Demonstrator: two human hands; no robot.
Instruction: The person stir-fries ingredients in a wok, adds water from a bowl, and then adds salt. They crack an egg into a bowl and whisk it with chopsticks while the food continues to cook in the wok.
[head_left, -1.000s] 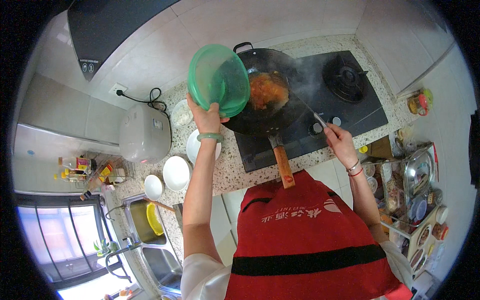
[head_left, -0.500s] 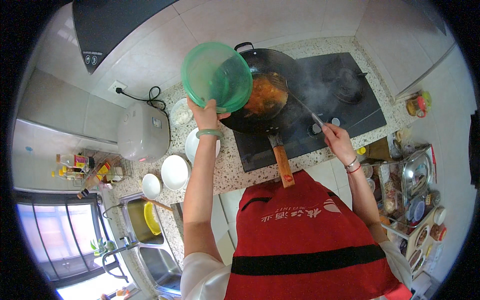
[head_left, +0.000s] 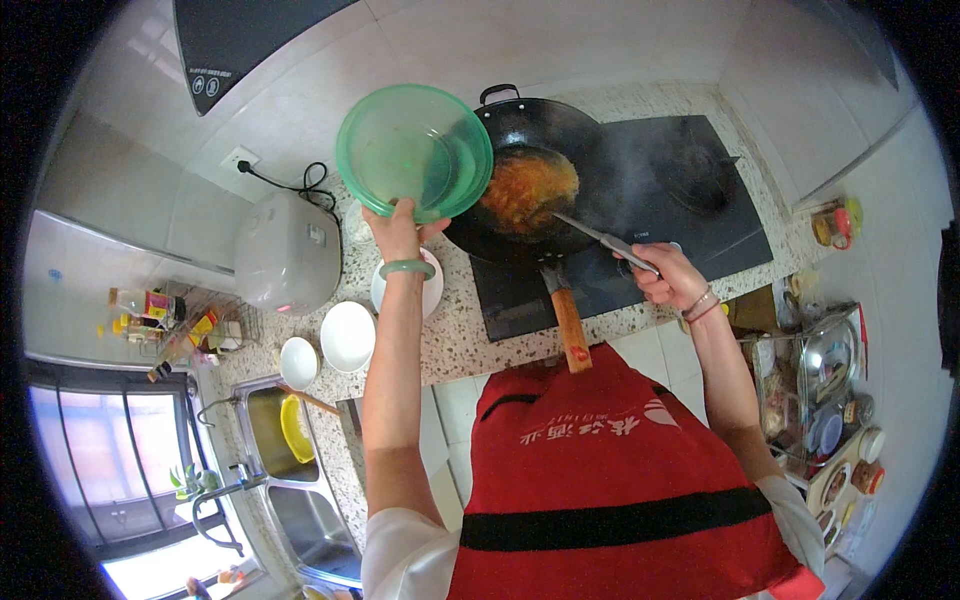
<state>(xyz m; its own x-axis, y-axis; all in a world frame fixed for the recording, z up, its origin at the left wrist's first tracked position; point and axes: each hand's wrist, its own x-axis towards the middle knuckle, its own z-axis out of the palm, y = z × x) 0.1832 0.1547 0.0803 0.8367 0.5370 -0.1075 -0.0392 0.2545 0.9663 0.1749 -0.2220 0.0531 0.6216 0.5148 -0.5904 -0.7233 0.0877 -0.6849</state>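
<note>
A translucent green plastic basin (head_left: pixel 415 150) is gripped at its near rim by my left hand (head_left: pixel 398 232), thumb over the edge. It hangs tilted, its inside showing, at the left side of a black wok (head_left: pixel 545 120). Orange-red food in liquid (head_left: pixel 530 190) fills the wok's bottom. My right hand (head_left: pixel 668 275) is closed round the handle of a metal spatula (head_left: pixel 600 238), whose blade end is down in the food and hidden there. The wok's wooden handle (head_left: pixel 570 325) points toward me, with neither hand on it.
Steam drifts over the black cooktop (head_left: pixel 660 160). White bowls (head_left: pixel 348 338) and a grey-white cooker (head_left: pixel 285 255) with a cord stand to the left on the speckled counter (head_left: pixel 450 345). A double sink (head_left: pixel 310 520) holds a yellow basket (head_left: pixel 295 430). On the right is a crowded rack (head_left: pixel 810 370).
The green basin has shifted left, away from the food, and shows more of its inside. My right hand has turned the spatula, and its blade has dropped into the food toward the near side.
</note>
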